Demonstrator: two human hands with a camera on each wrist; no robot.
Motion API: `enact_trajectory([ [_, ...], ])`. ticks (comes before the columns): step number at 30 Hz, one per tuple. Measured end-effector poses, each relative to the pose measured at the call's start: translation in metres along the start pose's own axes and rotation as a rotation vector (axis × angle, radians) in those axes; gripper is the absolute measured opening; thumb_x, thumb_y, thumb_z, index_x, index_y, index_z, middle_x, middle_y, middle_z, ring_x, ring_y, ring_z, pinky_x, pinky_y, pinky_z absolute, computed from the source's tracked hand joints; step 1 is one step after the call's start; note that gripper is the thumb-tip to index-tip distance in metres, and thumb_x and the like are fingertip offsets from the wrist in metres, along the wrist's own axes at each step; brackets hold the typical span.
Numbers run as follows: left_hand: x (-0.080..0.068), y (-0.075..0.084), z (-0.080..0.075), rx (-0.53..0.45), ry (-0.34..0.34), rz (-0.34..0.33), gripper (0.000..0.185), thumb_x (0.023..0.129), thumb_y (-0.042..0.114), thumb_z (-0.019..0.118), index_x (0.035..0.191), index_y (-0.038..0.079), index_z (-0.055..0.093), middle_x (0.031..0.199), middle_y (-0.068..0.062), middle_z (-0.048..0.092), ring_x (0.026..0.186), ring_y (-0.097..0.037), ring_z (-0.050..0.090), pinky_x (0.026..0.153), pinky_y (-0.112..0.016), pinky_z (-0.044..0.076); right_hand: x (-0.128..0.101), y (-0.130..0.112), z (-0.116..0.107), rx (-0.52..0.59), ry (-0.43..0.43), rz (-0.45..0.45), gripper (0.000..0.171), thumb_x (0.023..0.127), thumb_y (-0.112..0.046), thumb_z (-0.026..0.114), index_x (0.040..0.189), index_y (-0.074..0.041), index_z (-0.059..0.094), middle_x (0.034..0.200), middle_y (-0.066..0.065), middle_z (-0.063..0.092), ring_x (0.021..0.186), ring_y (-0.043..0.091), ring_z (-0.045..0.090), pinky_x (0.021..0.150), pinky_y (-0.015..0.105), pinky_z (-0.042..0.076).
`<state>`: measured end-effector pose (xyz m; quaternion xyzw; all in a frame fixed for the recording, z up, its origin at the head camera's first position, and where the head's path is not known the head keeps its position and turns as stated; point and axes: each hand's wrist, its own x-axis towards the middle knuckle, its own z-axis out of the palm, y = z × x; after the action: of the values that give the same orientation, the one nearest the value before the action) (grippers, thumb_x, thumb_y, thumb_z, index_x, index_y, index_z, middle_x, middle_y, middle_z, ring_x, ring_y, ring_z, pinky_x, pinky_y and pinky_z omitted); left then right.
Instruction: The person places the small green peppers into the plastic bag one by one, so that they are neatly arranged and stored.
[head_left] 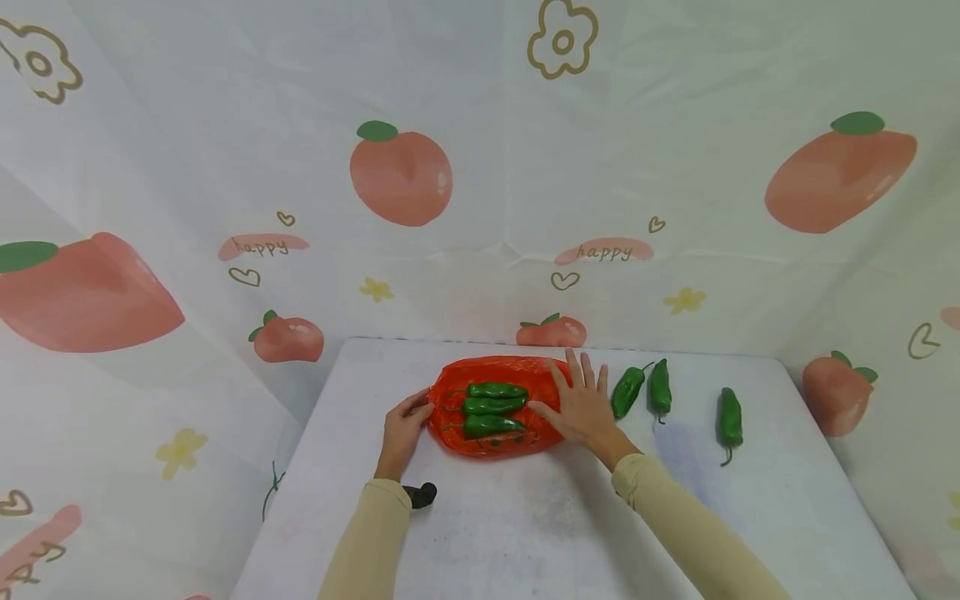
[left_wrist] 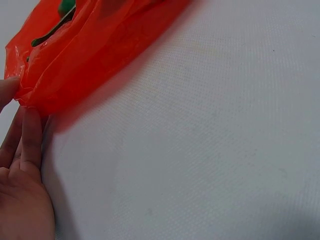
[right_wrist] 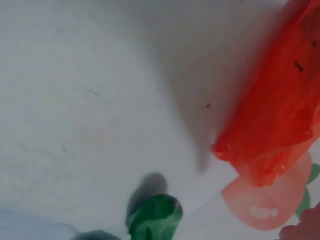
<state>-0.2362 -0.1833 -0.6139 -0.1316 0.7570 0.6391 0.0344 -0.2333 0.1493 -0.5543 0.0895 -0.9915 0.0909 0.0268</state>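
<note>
A red plastic bag [head_left: 442,417], opened out into an oval, lies on the table with three green peppers [head_left: 495,407] lying side by side on it. At its left end my left hand [head_left: 402,427] pinches the edge; the left wrist view shows the thumb above the red plastic [left_wrist: 95,65] and fingers beneath. My right hand [head_left: 585,408] is spread, fingers straight, over the bag's right end; whether it touches the plastic I cannot tell. Just right of that hand lie a green pepper [head_left: 628,392] and another green pepper [head_left: 660,387].
A further green pepper [head_left: 729,421] lies farther right on the white table [head_left: 510,533]. Beside my left sleeve is a dark curved object [head_left: 422,495], partly hidden. A thin green stem [head_left: 274,483] shows at the table's left edge. A fruit-printed sheet [head_left: 480,275] hangs behind.
</note>
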Motion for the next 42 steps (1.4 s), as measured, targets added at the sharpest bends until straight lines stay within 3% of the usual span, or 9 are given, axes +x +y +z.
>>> enact_trajectory([
  [22, -0.003, 0.002, -0.001, 0.001, 0.008, 0.011, 0.033, 0.090, 0.026, 0.066, 0.123, 0.023, 0.065, 0.124, -0.004, 0.064, 0.106, -0.015, 0.061, 0.087, -0.019, 0.053, -0.014, 0.045, 0.005, -0.040, -0.014, 0.094, 0.094, 0.083, -0.077, 0.040, 0.152, -0.016, 0.024, 0.159, 0.021, 0.014, 0.144, 0.048, 0.011, 0.112, 0.072, 0.003],
  [29, -0.003, 0.002, -0.001, 0.000, -0.002, 0.027, 0.031, 0.090, 0.025, 0.066, 0.121, 0.025, 0.066, 0.122, -0.003, 0.064, 0.105, -0.015, 0.061, 0.083, -0.016, 0.053, -0.018, 0.059, 0.004, -0.020, -0.029, 0.124, 0.095, 0.084, -0.075, 0.040, 0.153, -0.014, 0.018, 0.159, 0.022, 0.009, 0.144, 0.049, 0.008, 0.113, 0.071, 0.004],
  [34, -0.001, 0.002, -0.001, -0.003, -0.001, 0.029, 0.032, 0.089, 0.027, 0.067, 0.121, 0.025, 0.066, 0.122, -0.003, 0.065, 0.106, -0.015, 0.061, 0.084, -0.016, 0.053, -0.020, 0.068, 0.007, 0.044, -0.022, 0.169, 0.095, 0.086, -0.069, 0.046, 0.153, -0.010, 0.015, 0.158, 0.025, 0.008, 0.142, 0.051, 0.007, 0.112, 0.071, 0.005],
  [42, 0.000, 0.001, -0.001, 0.011, -0.007, 0.013, 0.031, 0.090, 0.028, 0.066, 0.121, 0.027, 0.065, 0.123, -0.001, 0.064, 0.107, -0.016, 0.061, 0.089, -0.020, 0.053, -0.022, 0.080, 0.012, 0.056, 0.015, 0.209, 0.096, 0.085, -0.057, 0.059, 0.149, 0.002, 0.018, 0.152, 0.033, 0.015, 0.139, 0.051, 0.016, 0.113, 0.064, 0.020],
])
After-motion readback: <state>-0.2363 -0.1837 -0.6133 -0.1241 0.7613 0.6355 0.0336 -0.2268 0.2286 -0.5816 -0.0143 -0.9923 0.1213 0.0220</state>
